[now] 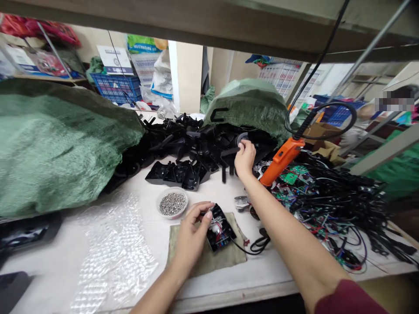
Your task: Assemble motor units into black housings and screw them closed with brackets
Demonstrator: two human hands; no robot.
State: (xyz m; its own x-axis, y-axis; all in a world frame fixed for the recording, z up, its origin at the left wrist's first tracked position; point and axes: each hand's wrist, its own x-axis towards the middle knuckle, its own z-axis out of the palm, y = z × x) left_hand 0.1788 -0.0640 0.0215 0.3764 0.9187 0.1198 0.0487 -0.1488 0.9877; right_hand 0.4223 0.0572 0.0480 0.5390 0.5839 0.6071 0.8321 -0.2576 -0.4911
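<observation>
My left hand (191, 233) rests on a khaki cloth pad (203, 257) near the table's front edge, fingers curled on a small black housing (220, 229) with a circuit board and red wires inside. A black cord (253, 246) runs from the housing to the right. My right hand (244, 158) is stretched out to the pile of black plastic parts (196, 148) at the back, fingers closed on a black piece (231, 152) at the pile's right edge. An orange electric screwdriver (282, 160) hangs just right of that hand.
A white dish of small screws (172, 203) stands left of the housing. Green woven sacks (55, 144) flank the pile at left and back (252, 104). Tangled wires with green circuit boards (327, 200) cover the right side. Bubble wrap (114, 253) lies front left. Another person sits far right.
</observation>
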